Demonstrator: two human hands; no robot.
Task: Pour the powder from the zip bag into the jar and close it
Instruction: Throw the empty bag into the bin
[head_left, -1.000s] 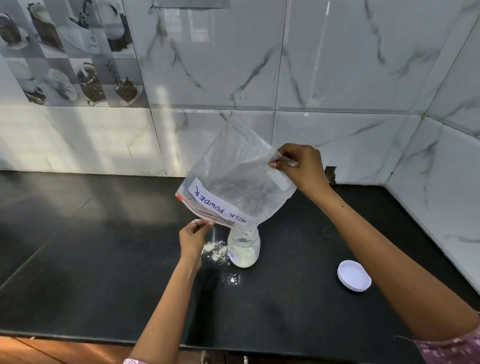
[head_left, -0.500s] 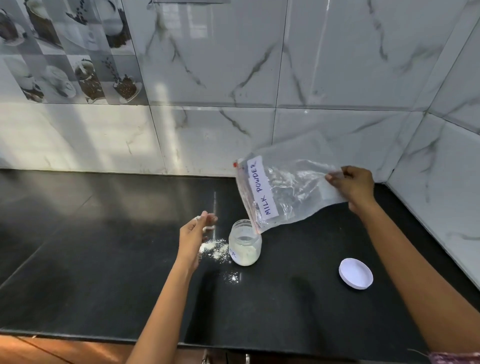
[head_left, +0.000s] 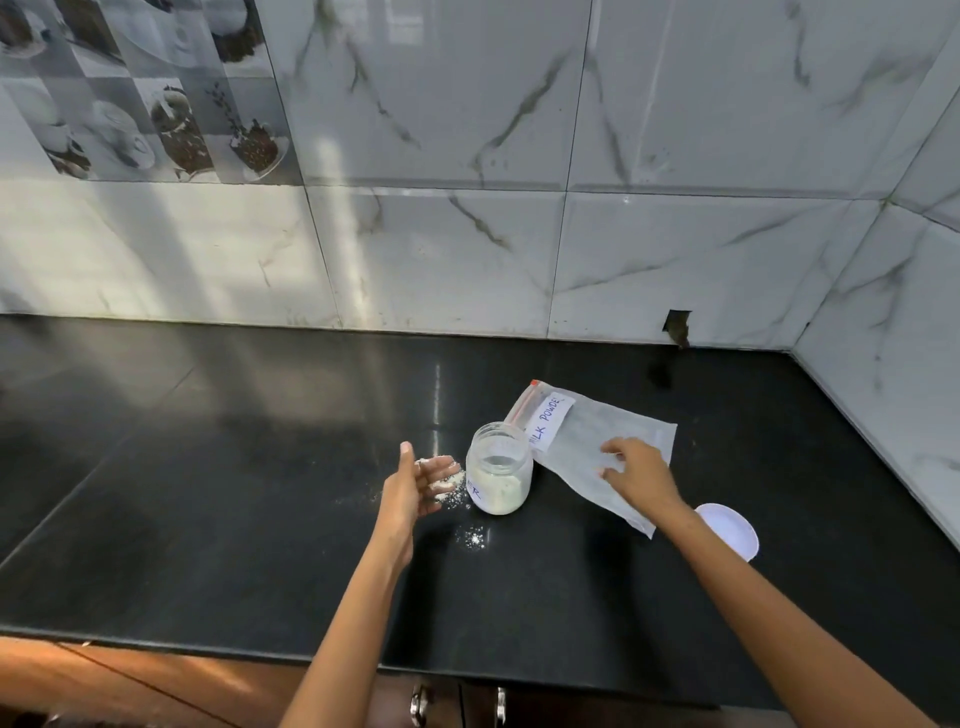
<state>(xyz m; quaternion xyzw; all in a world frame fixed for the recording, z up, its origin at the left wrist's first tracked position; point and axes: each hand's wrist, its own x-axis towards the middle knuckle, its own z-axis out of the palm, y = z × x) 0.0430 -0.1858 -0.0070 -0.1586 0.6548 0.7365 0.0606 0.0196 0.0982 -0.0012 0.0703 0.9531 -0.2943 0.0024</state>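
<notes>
Toward the bench's (head_left: 208, 545) front edge, a little spilled powder (head_left: 474, 538) dots the black top. Behind it the left hand (head_left: 413, 486) hovers with fingers loosely spread, holding nothing, just left of the open jar (head_left: 500, 475). Rightward, the right hand (head_left: 636, 475) rests relaxed fingers on the flattened zip bag (head_left: 613, 447), whose long axis runs back-left to front-right. Nearer the right edge, the white lid (head_left: 730, 530) lies by the right forearm, so that hand is closer for capping.

A home kitchen — black stone counter (head_left: 208, 519), marble wall tiles (head_left: 675, 130).
</notes>
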